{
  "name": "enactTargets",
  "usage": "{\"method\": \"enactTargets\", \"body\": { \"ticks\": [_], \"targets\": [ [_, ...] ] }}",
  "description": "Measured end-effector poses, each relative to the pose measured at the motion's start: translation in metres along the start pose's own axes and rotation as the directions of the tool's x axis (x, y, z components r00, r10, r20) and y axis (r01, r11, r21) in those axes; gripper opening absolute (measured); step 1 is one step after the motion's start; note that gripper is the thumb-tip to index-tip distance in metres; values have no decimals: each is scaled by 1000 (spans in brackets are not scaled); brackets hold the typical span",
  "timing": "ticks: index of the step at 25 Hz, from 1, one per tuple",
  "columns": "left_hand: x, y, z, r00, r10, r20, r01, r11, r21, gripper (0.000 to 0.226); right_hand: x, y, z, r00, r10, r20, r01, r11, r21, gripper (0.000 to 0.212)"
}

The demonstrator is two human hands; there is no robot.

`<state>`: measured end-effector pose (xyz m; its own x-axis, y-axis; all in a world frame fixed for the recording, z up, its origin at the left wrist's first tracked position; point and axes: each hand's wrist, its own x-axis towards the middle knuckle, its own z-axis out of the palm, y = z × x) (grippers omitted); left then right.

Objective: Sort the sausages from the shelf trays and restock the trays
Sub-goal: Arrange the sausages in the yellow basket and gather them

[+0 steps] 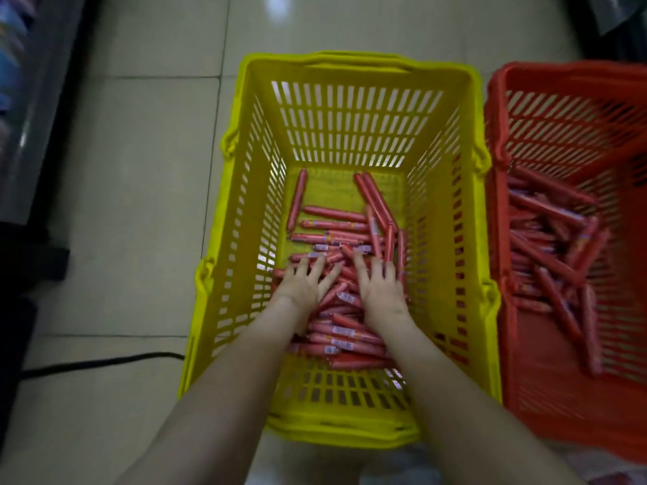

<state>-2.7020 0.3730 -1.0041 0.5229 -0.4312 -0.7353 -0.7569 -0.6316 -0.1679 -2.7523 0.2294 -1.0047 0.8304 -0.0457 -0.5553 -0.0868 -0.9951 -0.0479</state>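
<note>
Left hand and right hand, each grip released with fingers spread, rested on the red sausages heaped in the yellow basket at frame centre. Raking them parallel before gathering a bundle would probably serve best. A red basket holding more stood just beside it at right on the tiled floor, with a black cable at lower left.

Yellow slotted basket; red slotted basket; pinkish-red sausages with pale labels; beige tiled floor.
</note>
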Motion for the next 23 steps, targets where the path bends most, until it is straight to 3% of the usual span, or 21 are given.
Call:
{"method": "enactTargets", "body": {
  "ticks": [2,4,8,12,15,19,23],
  "targets": [
    [0,0,-4,1000,-21,-7,21,1000,-17,139,-1,4,-2,999,18,47,-22,996,87,104],
    [-5,1,-3,999,-27,-18,27,999,-44,120,-2,8,-5,998,2,68,-9,996,91,88],
    [-17,3,-13,985,-108,-137,90,987,-132,79,-10,14,-25,999,-18,-41,18,1000,11,48],
    [-34,-12,-58,940,-229,-252,169,956,-240,55,-30,14,-71,994,68,-90,-55,989,138,47],
    [-61,-29,-103,878,-298,-374,232,949,-211,65,-54,10,-124,990,79,-117,-53,976,209,58],
    [-103,-27,-154,829,-332,-451,253,940,-228,96,-98,17,-186,967,122,-225,-83,981,176,42],
    [-153,-5,-205,756,-360,-546,265,932,-247,98,-152,36,-226,892,214,-398,-165,974,153,28]
  ]
}}
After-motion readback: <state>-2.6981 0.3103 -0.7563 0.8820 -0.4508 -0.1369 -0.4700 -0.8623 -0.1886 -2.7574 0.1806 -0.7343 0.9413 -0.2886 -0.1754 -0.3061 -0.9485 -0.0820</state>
